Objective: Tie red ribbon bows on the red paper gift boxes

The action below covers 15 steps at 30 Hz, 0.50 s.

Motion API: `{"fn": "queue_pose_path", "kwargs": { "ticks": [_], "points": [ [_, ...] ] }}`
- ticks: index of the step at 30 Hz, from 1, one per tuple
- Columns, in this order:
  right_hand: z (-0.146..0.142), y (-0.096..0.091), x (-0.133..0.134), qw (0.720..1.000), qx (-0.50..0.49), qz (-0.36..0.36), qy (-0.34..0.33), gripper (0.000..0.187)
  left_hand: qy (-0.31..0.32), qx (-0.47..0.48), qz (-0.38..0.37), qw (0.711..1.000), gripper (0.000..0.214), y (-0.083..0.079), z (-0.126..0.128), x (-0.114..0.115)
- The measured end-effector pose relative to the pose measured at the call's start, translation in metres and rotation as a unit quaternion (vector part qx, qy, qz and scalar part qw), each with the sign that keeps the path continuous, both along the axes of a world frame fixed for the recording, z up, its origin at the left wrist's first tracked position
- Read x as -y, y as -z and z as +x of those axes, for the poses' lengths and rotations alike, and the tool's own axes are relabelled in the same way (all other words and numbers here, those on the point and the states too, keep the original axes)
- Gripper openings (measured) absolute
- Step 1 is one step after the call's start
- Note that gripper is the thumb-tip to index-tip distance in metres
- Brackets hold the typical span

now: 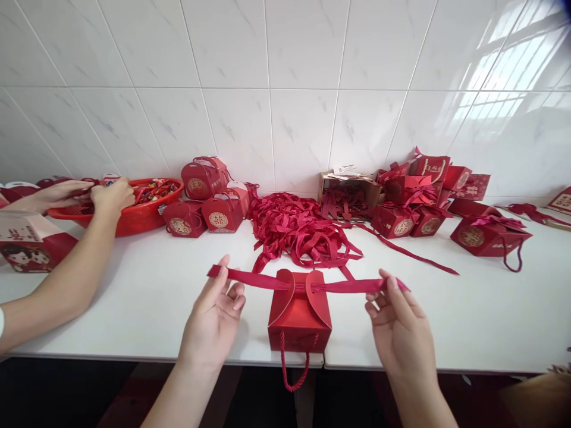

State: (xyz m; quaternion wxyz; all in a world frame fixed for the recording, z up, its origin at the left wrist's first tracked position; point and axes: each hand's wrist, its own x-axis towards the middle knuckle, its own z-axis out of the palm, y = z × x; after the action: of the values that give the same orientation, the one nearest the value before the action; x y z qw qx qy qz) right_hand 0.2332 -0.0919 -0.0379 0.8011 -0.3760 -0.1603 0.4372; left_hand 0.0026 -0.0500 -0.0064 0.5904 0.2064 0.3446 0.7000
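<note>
A small red gift box (300,318) stands at the table's front edge, its rope handle (295,387) hanging over the edge. A dark red ribbon (343,286) passes through the slots in the box's two curved top flaps and stretches out to both sides. My left hand (216,321) pinches the ribbon's left end between thumb and forefinger. On the other side, my right hand (401,324) pinches the right end, with a short tail poking out past the fingers. The ribbon is held nearly level, and no knot shows in it.
A heap of loose ribbons (294,226) lies behind the box. Red boxes (220,214) stand left of it, more boxes (404,220) at right. A carton (352,193) holds ribbons. At left, another person's arms (89,255) reach over a red basin (147,223) of wrapped sweets.
</note>
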Motion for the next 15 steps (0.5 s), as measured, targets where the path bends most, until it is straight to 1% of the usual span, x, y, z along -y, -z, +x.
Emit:
{"fn": "queue_pose_path", "kwargs": {
  "ticks": [2,4,6,8,12,15],
  "points": [
    [0.008,-0.012,-0.006,0.997,0.070,0.027,0.034,0.024,-0.014,-0.036,0.051,0.998,0.023,-0.014,-0.001,-0.005],
    [0.016,-0.026,-0.013,0.987,0.143,0.060,0.050,0.024,-0.020,-0.092,0.108,0.990,0.022,-0.030,-0.001,-0.009],
    [0.023,-0.042,-0.020,0.973,0.207,0.085,0.053,0.026,-0.015,-0.158,0.162,0.974,0.021,-0.045,0.002,-0.012],
    [0.027,-0.056,-0.025,0.960,0.252,0.102,0.065,0.024,-0.001,-0.222,0.203,0.954,0.021,-0.059,0.007,-0.014],
    [0.032,-0.080,-0.030,0.938,0.306,0.141,0.085,0.022,0.028,-0.322,0.256,0.911,0.022,-0.077,0.019,-0.016],
    [0.030,-0.092,-0.032,0.924,0.344,0.157,0.057,0.023,0.039,-0.372,0.274,0.886,0.020,-0.085,0.026,-0.015]
  ]
}}
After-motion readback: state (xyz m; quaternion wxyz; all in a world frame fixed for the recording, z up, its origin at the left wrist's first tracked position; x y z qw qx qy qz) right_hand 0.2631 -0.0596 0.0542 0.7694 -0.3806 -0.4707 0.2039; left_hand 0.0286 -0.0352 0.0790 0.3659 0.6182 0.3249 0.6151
